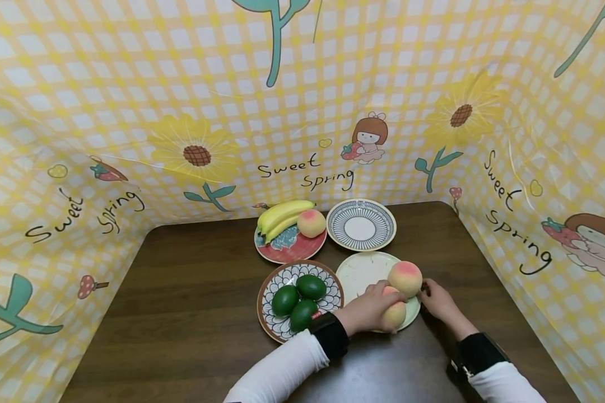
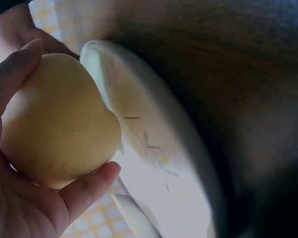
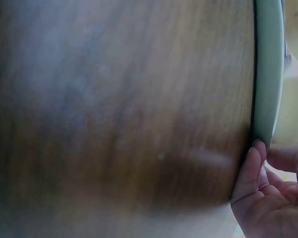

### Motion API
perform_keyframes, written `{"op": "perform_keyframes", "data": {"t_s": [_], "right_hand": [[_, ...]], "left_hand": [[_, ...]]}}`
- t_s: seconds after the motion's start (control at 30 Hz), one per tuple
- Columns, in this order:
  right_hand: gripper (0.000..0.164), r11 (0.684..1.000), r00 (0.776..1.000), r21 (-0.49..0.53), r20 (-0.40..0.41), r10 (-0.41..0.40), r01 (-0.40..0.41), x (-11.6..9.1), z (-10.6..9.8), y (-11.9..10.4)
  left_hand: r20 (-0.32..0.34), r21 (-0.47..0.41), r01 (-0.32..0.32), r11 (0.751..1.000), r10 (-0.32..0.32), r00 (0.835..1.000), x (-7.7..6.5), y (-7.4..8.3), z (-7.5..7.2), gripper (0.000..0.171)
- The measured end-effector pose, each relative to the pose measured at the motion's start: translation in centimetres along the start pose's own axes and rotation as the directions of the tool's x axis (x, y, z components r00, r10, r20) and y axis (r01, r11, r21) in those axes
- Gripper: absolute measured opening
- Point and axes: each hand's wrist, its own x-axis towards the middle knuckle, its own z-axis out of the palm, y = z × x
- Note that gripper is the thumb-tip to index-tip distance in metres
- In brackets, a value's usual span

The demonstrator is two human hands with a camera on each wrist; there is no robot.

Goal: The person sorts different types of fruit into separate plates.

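Note:
My left hand [image 1: 367, 311] grips a peach [image 1: 395, 317] over the near right part of a pale green plate [image 1: 358, 271]. In the left wrist view its thumb and fingers curl round the yellowish peach [image 2: 62, 119], beside the plate's rim [image 2: 159, 94]. A second peach [image 1: 405, 278], pink on top, sits at the plate's right side. My right hand [image 1: 437, 301] is at that plate's right edge. The right wrist view has its thumb and fingers [image 3: 249, 173] pinching the green rim [image 3: 268, 84].
Left of the green plate, a brown-rimmed plate [image 1: 264, 313] bears several dark green avocados [image 1: 311, 287]. Behind it, a red plate [image 1: 307, 246] carries bananas [image 1: 284, 215] and a peach [image 1: 311, 224]. A striped plate [image 1: 360, 228] stands at the back, near the checked cloth wall [image 1: 292, 123].

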Motion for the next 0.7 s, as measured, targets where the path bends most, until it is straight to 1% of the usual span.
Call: {"op": "perform_keyframes", "data": {"t_s": [0.17, 0.4, 0.53, 0.7], "right_hand": [[0.034, 1.0, 1.0, 0.014, 0.006, 0.01, -0.01, 0.03, 0.03, 0.08], [0.033, 1.0, 1.0, 0.02, -0.011, -0.01, 0.01, 0.04, 0.01, -0.03], [0.034, 1.0, 1.0, 0.014, -0.005, -0.006, 0.006, 0.06, -0.01, -0.03], [0.035, 1.0, 1.0, 0.005, 0.003, 0.007, -0.007, 0.12, -0.02, -0.01]], "left_hand": [[0.01, -0.007, 0.029, 1.0, -0.029, 1.0, 0.2, -0.26, 0.84, 0.067], [0.004, 0.002, 0.046, 0.999, -0.046, 0.999, 0.44, -0.16, 0.68, 0.072], [0.002, 0.007, 0.037, 0.999, -0.037, 0.999, 0.31, 0.05, 0.61, 0.076], [-0.012, 0.08, 0.003, 0.997, -0.002, 1.0, 0.03, 0.15, 0.83, 0.077]]}}
